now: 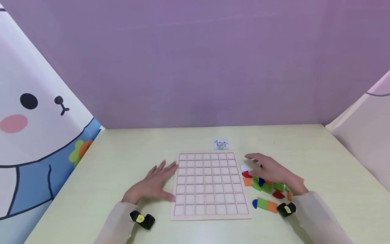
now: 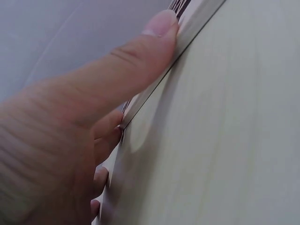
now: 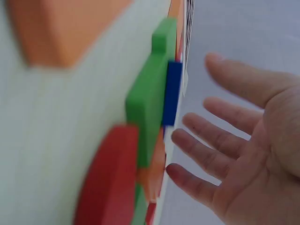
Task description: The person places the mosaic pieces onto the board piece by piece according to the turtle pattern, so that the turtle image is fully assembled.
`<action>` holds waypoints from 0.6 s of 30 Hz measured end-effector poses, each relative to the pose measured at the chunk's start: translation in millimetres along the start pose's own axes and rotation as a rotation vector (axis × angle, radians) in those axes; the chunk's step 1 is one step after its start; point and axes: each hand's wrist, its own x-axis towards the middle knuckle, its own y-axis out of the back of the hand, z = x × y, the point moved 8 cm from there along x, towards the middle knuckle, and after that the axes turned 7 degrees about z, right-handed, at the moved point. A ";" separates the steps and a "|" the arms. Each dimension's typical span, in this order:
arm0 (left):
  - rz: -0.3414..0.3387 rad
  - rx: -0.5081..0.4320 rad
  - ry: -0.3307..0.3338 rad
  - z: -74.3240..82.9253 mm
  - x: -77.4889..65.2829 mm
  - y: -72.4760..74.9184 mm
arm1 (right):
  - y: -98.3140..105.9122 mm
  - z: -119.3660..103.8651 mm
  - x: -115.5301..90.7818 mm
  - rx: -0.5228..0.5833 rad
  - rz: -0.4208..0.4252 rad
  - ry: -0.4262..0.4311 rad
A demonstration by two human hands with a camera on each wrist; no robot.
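A pale wooden grid board point(image 1: 211, 217) lies flat on the table, its square cells bare. My left hand point(image 1: 153, 184) rests at the board's left edge, fingers spread, with thumb and fingertips against the frame; the left wrist view shows the thumb point(image 2: 136, 56) on that edge. Over the loose pieces to the right of the board hovers my right hand point(image 1: 269, 167), palm down and holding nothing. Under it lie green pieces point(image 3: 147, 103), a blue piece point(image 3: 172, 93), red pieces point(image 3: 110, 178) and orange pieces point(image 1: 247, 182). A white round piece point(image 1: 244, 167) sits near its thumb.
A small printed card point(image 1: 220, 143) lies just beyond the board's far edge. Nearer me, a blue half-round piece point(image 1: 255, 203), a green square point(image 1: 262, 203) and an orange square point(image 1: 272, 206) lie in a row. A purple wall point(image 1: 207, 67) stands behind the table.
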 end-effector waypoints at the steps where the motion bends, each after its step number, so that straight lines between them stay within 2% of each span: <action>1: 0.000 -0.002 -0.001 -0.1 0.4 0.0 | -1.6 -0.8 1.2 -0.004 -0.006 0.005; 6: 0.003 -0.008 0.005 -3.0 2.2 -1.6 | -6.6 -6.7 8.7 -0.055 -0.001 0.072; 13: 0.001 -0.017 0.003 -4.6 2.0 -4.0 | -14.2 -7.0 15.8 -0.075 -0.016 -0.009; 18: 0.010 -0.021 0.002 -4.3 0.3 -2.3 | -15.5 -11.0 16.7 -0.085 -0.023 -0.003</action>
